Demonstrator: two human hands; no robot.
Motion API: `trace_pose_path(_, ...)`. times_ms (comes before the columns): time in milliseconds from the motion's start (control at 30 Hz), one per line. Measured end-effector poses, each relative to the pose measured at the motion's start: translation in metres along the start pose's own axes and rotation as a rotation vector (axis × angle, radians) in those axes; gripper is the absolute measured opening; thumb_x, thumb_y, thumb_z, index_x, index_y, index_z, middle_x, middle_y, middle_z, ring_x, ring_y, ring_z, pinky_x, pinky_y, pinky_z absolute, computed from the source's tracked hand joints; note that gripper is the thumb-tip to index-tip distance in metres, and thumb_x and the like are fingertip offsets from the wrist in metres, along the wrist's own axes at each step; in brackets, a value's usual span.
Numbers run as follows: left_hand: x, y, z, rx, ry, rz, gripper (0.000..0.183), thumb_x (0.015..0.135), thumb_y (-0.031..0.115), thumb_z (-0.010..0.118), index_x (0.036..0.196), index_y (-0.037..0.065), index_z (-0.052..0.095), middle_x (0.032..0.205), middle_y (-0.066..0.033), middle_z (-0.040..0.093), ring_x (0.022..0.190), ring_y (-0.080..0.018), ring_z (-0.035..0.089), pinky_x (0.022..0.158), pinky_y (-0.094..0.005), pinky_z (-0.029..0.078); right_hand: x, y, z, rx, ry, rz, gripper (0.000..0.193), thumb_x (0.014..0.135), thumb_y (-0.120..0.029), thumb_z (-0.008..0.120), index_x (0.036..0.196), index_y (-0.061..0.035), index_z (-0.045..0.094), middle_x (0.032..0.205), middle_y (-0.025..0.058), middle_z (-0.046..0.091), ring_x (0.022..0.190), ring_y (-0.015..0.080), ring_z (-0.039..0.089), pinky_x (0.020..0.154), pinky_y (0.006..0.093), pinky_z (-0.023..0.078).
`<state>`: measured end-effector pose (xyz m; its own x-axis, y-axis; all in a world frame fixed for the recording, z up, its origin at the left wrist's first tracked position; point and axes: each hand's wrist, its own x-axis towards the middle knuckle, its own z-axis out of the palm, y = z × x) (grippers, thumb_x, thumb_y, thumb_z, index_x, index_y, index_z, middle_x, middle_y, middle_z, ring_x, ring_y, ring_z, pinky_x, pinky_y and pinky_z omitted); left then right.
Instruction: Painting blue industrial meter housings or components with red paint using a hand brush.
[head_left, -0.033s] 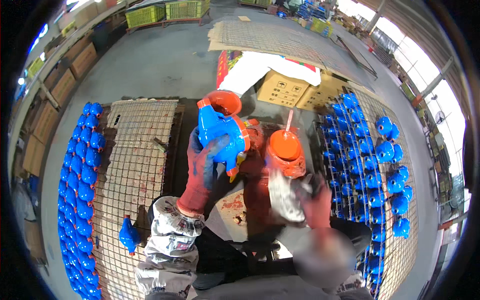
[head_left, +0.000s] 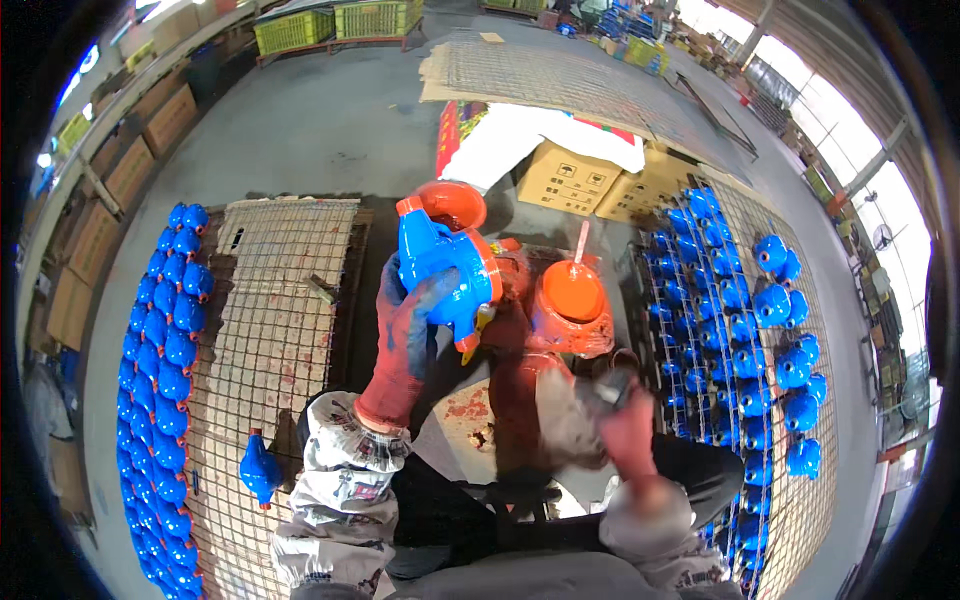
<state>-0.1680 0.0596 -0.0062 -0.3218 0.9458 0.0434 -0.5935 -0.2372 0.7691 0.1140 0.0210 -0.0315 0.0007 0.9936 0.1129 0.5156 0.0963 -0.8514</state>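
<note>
My left hand (head_left: 405,320), in a red and dark stained glove, is closed around a blue painted metal housing (head_left: 440,275) with orange-red rims. It is held up in front of me, beside a red bowl-like vessel (head_left: 457,205). My right hand (head_left: 622,405), also gloved, is smeared by motion. It appears closed on a whitish rag (head_left: 568,415), whose outline is blurred too. Just beyond the rag stands a paint-crusted pot of orange paint (head_left: 573,292), with a pale stick (head_left: 582,242) standing in it.
On the left, a wire-mesh rack (head_left: 265,300) bears rows of blue housings (head_left: 165,350) and one lone blue housing (head_left: 260,470). The right-hand rack (head_left: 815,520) carries several more. Cardboard boxes (head_left: 565,178) and a mesh-covered board (head_left: 540,80) lie ahead.
My right hand and the rag have shifted slightly toward me, and the rag is more blurred. My left hand keeps the housing in nearly the same place.
</note>
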Motion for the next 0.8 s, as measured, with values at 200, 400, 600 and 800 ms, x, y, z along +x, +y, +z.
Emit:
trace_pose_path(200,0.008,0.003,-0.003,-0.165,-0.076,-0.065,0.05,0.091,0.025,0.065,0.133,0.002,0.048,0.116,-0.011,0.061,0.094,-0.0228,0.067,0.078,-0.0356,0.058,-0.109,0.212,0.047,-0.576,-0.362,-0.082,0.066,0.083,-0.05,0.066,0.134,-0.0106,0.051,0.098,0.022,0.068,0.092,0.0403,0.067,0.075,0.055,0.052)
trace_pose_path(400,0.014,0.029,-0.016,-0.212,-0.064,0.035,0.053,0.09,0.012,0.067,0.137,0.0,0.045,0.121,-0.0097,0.06,0.106,-0.0214,0.063,0.09,-0.0361,0.054,-0.069,0.206,0.033,-0.819,-0.575,-0.006,0.04,0.081,-0.037,0.07,0.112,-0.0107,0.067,0.102,0.0163,0.069,0.098,0.0368,0.067,0.082,0.0494,0.053)
trace_pose_path(600,0.036,0.095,-0.06,0.21,0.154,0.23,0.073,0.076,0.016,0.082,0.137,-0.002,0.046,0.121,-0.0104,0.06,0.107,-0.018,0.061,0.092,-0.0323,0.052,0.019,0.087,0.092,-0.369,-0.47,-0.533,0.036,0.08,-0.023,0.072,0.113,-0.0097,0.067,0.104,0.016,0.068,0.099,0.0373,0.065,0.087,0.0441,0.052)
trace_pose_path(800,0.06,0.127,-0.174,0.58,0.445,0.358,0.084,0.067,0.02,0.086,0.135,-0.007,0.044,0.112,-0.0127,0.062,0.096,-0.0188,0.064,0.082,-0.0319,0.056,0.069,-0.001,0.26,-0.223,-0.802,-0.429,0.044,0.081,-0.023,0.069,0.123,-0.0103,0.06,0.118,0.0168,0.061,0.11,0.037,0.059,0.094,0.0474,0.047)
